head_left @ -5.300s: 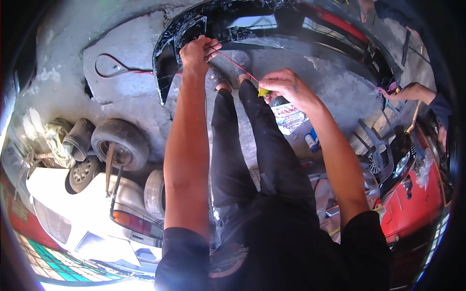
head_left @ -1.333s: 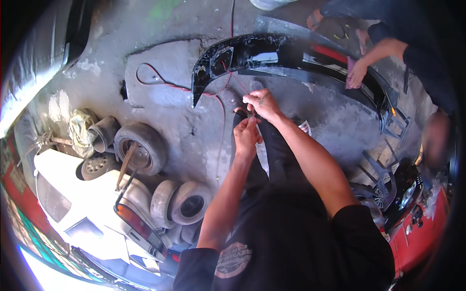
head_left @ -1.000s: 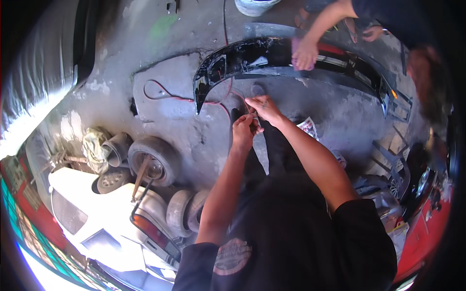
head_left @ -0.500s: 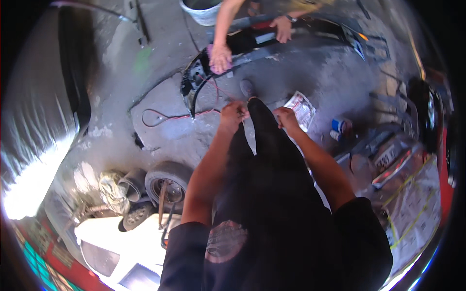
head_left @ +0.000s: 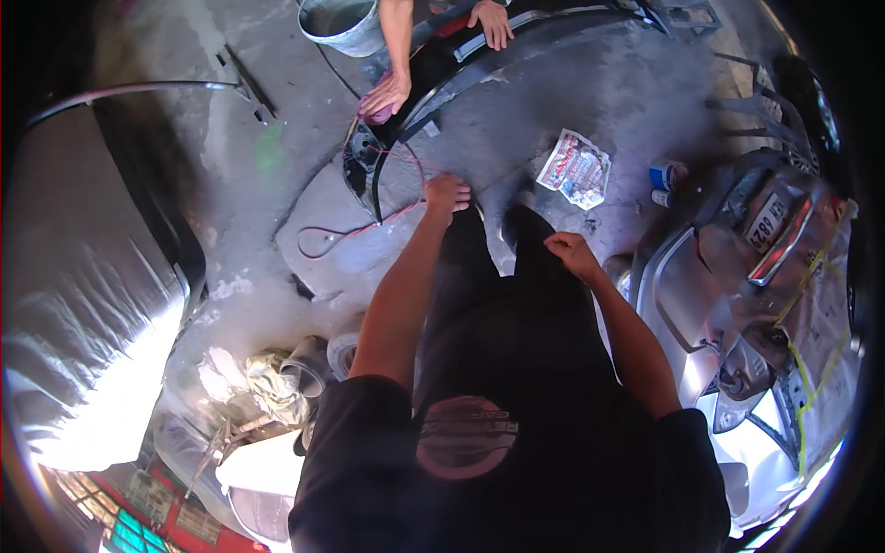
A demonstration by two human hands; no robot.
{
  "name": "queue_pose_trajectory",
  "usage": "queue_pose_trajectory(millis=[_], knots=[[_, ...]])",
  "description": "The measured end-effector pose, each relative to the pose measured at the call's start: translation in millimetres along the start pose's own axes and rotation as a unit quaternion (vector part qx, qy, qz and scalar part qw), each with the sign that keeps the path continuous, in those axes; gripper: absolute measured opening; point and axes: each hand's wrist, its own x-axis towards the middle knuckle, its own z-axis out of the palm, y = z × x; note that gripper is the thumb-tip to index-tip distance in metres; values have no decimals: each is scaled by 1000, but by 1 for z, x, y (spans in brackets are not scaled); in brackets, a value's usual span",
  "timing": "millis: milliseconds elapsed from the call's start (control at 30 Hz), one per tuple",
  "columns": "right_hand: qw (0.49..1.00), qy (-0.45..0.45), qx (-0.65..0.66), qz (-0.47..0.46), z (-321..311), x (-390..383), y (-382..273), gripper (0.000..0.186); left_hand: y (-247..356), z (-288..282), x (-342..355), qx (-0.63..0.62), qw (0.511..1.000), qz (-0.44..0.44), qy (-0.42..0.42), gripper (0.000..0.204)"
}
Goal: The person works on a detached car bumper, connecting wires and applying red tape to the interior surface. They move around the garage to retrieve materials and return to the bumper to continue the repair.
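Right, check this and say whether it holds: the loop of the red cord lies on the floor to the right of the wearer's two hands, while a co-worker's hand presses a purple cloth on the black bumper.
Wrong side: the head view shows the loop of the red cord on the floor to the left of the wearer's left hand and right hand. The rest stands.

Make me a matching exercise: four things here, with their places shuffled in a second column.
Things:
1. Red cord
2. Bucket
3. Printed sheet
4. Purple cloth

Places:
A. On the floor, ahead of the person's right hand
B. Under a co-worker's hand, at the black bumper
C. Looped on the floor, left of the person's left hand
D. At the picture's top edge

Right pairs: 1-C, 2-D, 3-A, 4-B
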Motion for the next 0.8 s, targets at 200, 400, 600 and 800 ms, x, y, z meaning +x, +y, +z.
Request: queue_pose_trajectory(millis=[200, 400, 600, 800], knots=[[993, -51, -28, 102, -10, -36, 24, 22, -6, 8, 10, 41, 997, -43, 49, 38], [994, -71, -78, 12, -38, -57, 56, 19, -7, 25, 19, 12, 995, -59, 77, 30], [991, -50, -122, -18, -85, -64, 106, 19, -21, 48, 4, 19, 995, -39, 92, 26], [991, -53, -119, 37, -125, -83, 130, 18, -68, 63, -24, 148, 988, 29, 20, 25]])
